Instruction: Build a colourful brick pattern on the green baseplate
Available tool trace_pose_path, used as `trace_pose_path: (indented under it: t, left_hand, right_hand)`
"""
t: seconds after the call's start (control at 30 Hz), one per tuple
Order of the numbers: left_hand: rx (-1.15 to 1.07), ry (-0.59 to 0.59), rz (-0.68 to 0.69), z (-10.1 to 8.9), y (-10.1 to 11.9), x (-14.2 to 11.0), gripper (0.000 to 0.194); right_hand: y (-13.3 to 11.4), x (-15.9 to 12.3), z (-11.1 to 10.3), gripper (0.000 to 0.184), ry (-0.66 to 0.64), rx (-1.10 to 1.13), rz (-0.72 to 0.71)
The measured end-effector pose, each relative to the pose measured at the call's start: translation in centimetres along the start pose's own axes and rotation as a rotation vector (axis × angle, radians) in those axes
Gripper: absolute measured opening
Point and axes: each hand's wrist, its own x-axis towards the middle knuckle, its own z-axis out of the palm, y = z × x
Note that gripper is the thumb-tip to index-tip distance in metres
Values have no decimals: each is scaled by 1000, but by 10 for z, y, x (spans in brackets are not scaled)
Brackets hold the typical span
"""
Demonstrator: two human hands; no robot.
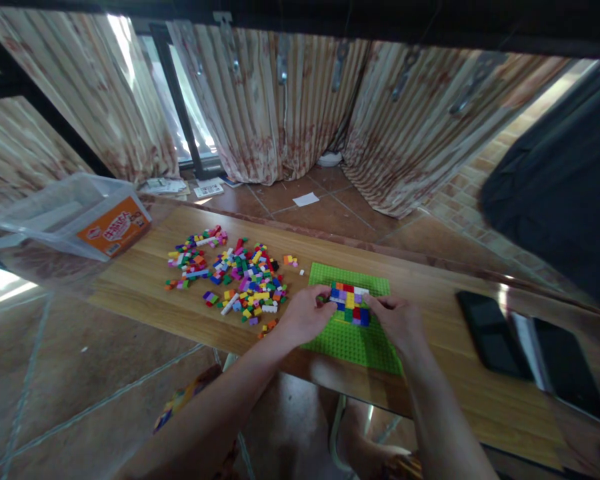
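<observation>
A flat block of many-coloured toy bricks [350,304] is at the middle of a green studded baseplate [355,347]. My left hand [305,315] holds the block's left edge, thumb and index finger closed on it. At the opposite edge, the thumb and fingers of my right hand [399,323] are closed on the block's right side. Whether the block is pressed onto the studs or held just above them, I cannot tell. Left of the baseplate lies a spread-out heap of loose bricks [250,277], with a few stray ones close to my left forearm.
The wooden table [445,373] carries everything. A clear plastic box [75,213] with an orange label stands at the far left. Two dark tablet-like devices, one a black slab [495,333], lie at the right. Patterned curtains [280,113] hang behind the table.
</observation>
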Motion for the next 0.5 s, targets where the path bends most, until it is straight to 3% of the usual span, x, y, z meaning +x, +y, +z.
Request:
trace_pose_path:
  t: [0.17, 0.23, 0.3, 0.37, 0.43, 0.5]
  left_hand:
    - [-106, 96, -4, -12, 13, 1, 26]
    - [-252, 57, 25, -24, 30, -7, 21]
    - [-475, -87, 79, -37, 48, -22, 21]
    - [-641, -348, 164, -45, 57, -41, 27]
    - [-725, -583, 251, -46, 48, -59, 35]
    - [-769, -796, 328, -39, 25, -73, 40]
  right_hand:
    - [-1, -2, -1, 52, -37, 33, 23]
    - [-1, -1, -4, 54, -38, 114, 68]
    - [-1, 0, -6, 57, 11, 265, 141]
    - [-2, 3, -9, 58, 111, 419, 196]
    - [-6, 5, -9, 54, 219, 510, 191]
    - [-11, 5, -7, 48, 302, 568, 152]
